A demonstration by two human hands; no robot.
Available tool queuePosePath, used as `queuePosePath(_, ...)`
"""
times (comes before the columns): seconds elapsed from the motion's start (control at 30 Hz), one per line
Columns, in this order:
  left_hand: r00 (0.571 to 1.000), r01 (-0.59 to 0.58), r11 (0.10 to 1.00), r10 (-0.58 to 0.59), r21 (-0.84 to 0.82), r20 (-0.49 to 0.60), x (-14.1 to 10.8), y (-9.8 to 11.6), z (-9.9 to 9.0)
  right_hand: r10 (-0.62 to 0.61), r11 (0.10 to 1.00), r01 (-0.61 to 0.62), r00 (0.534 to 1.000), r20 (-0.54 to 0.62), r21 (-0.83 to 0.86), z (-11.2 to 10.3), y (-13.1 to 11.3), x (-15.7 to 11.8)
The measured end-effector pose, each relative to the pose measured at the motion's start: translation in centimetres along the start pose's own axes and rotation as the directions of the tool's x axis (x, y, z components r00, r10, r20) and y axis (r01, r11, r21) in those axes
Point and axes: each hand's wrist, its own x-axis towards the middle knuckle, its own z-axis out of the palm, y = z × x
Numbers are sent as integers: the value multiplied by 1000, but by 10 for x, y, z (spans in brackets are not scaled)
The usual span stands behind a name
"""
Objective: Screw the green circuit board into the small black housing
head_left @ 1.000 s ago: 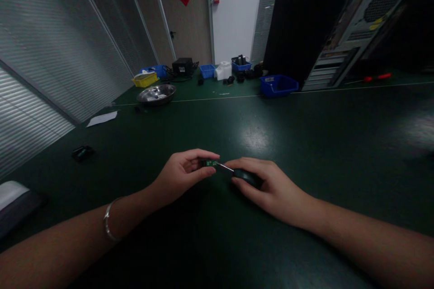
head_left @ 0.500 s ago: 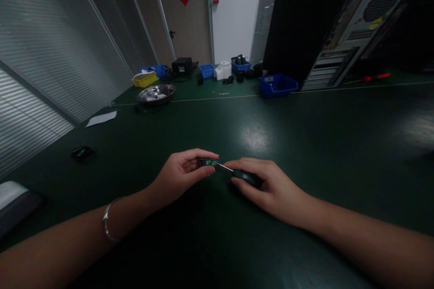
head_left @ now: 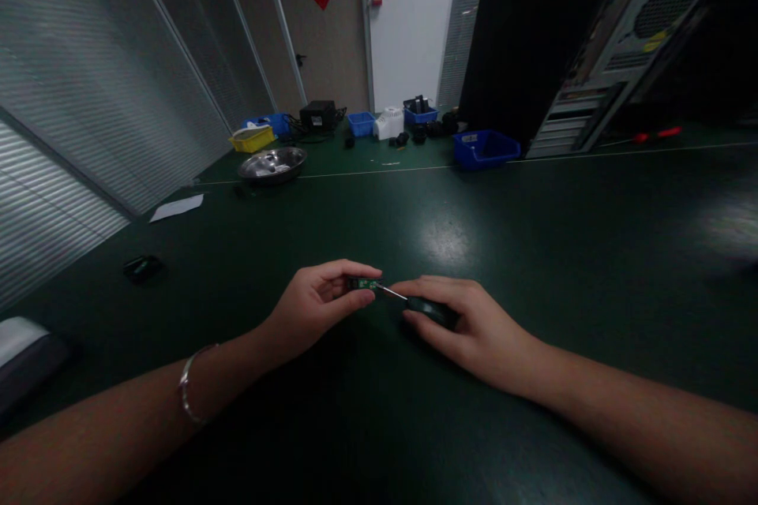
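Between the thumb and fingers of my left hand (head_left: 323, 298) is a small green circuit board (head_left: 365, 284) with dark edges, partly hidden by the fingertips. My right hand (head_left: 465, 319) is wrapped round the dark handle of a screwdriver (head_left: 431, 309). Its thin metal shaft points left, and the tip meets the right end of the board. Whether a screw sits under the tip is too small to tell. Both hands are low over the dark green table (head_left: 379, 410).
At the left lies a small black object (head_left: 142, 268), with a white paper (head_left: 176, 207) beyond it. Farther back are a metal bowl (head_left: 272, 165), a yellow basket (head_left: 253, 139) and a blue bin (head_left: 486, 150). An opened computer case (head_left: 592, 95) stands at the back right.
Almost nothing differs. Both hands keep their places, and the screwdriver tip stays at the board's right end; the board appears very slightly tilted.
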Motion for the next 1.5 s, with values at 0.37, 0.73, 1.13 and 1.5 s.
queuePosePath(0.37, 999, 12, 1000, -11, 20, -31, -1, 0, 2, 17, 1000, -16, 1000, 6, -15, 0, -2, 1)
queuePosePath(0.73, 1000, 21, 1000, -21, -11, -19, -1, 0, 0, -14, 1000, 14, 999, -31, -8, 2, 0, 2)
queuePosePath(1.13, 1000, 9, 1000, -9, -3, 5, 0, -1, 0, -11, 1000, 11, 1000, -12, 14, 0, 1, 1)
queuePosePath(1.5, 999, 34, 998, -33, -45, 36, 0, -1, -1, -16, 1000, 16, 1000, -12, 18, 1, 2, 1)
